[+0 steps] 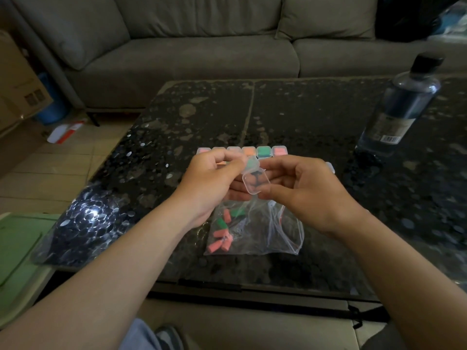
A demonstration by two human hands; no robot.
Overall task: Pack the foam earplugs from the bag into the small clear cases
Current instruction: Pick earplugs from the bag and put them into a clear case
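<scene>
A small clear case [255, 182] hangs open between my hands above the table, its lid swung toward me. My right hand [300, 190] holds the case from the right, thumb under its lid. My left hand [212, 178] pinches the case's far half, where a green earplug [251, 162] shows. Below my hands lies a clear plastic bag [267, 231] with several pink and green foam earplugs [222, 236] in its left corner. A row of several closed clear cases [264, 151] holding pink, orange and green earplugs stands just beyond my hands.
The dark speckled glass table [316, 117] carries a large clear bottle with a black cap [401, 107] at the right. A grey sofa [202, 46] stands behind it. A cardboard box [17, 82] and a green surface [17, 246] lie at the left.
</scene>
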